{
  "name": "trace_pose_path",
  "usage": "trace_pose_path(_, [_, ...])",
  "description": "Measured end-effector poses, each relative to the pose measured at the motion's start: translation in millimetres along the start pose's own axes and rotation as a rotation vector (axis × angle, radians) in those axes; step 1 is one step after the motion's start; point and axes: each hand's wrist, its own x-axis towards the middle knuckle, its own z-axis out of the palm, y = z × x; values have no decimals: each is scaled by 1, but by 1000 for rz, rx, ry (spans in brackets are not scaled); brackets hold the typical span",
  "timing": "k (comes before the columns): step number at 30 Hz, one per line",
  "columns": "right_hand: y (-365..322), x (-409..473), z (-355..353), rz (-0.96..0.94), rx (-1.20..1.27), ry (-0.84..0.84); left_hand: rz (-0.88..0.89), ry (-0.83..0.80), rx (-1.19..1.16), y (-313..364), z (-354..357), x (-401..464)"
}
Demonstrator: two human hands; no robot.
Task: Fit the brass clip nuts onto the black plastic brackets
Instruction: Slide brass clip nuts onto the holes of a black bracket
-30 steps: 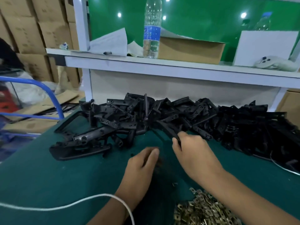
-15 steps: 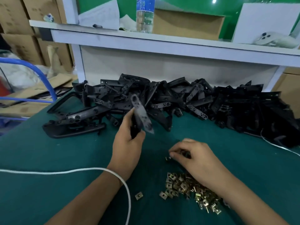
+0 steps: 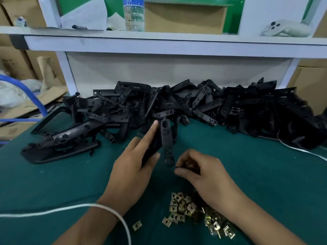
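Observation:
My left hand (image 3: 131,171) grips a long black plastic bracket (image 3: 166,138) above the green table, thumb on its near side and forefinger stretched along it. The bracket's round lower end hangs just left of my right hand (image 3: 203,175). That hand's fingers are curled, pinching something small at the fingertips; what it is cannot be made out. A heap of brass clip nuts (image 3: 194,213) lies on the table below my right wrist, with a stray nut (image 3: 137,225) to its left. A long pile of black brackets (image 3: 177,106) runs along the back of the table.
A white cord (image 3: 53,212) crosses my left wrist and another white cord (image 3: 300,151) lies at the right. A white shelf (image 3: 159,45) overhangs the pile, carrying a water bottle (image 3: 134,13), cardboard box and white controller. Blue trolley rail (image 3: 26,92) and cartons stand left.
My left hand has turned the bracket so its round end points down toward my right hand. My right hand has lifted from the nut heap and come up beside that end.

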Motion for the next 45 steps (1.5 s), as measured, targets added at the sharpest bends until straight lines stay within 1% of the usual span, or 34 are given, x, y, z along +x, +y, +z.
trace_pose_path(3, [-1,4,-8,69,428,111,49,-37,72,4,0,-2])
trace_pose_path(7, [-3,5,-18,192,920,158,89,-104,113,8,0,-3])
trace_pose_path(9, [-5,5,-18,212,1083,189,107,-130,148,11,0,-4])
trace_pose_path(11, [-9,4,-17,198,1145,216,114,-148,195,11,0,-4])
trace_pose_path(13, [-13,3,-14,185,1153,231,108,-163,239,11,0,-3])
trace_pose_path(18, [-19,0,-6,232,1099,238,99,-176,278,11,0,-3])
trace_pose_path(32, [-23,-2,-8,179,1083,181,101,-174,185,6,1,-2])
trace_pose_path(39, [-21,-3,-12,178,1026,207,124,-187,280,9,1,-3])
trace_pose_path(41, [-21,-3,-12,165,989,197,128,-183,315,8,0,-4])
trace_pose_path(45, [-23,-2,-14,135,821,172,154,-204,355,8,-6,-6])
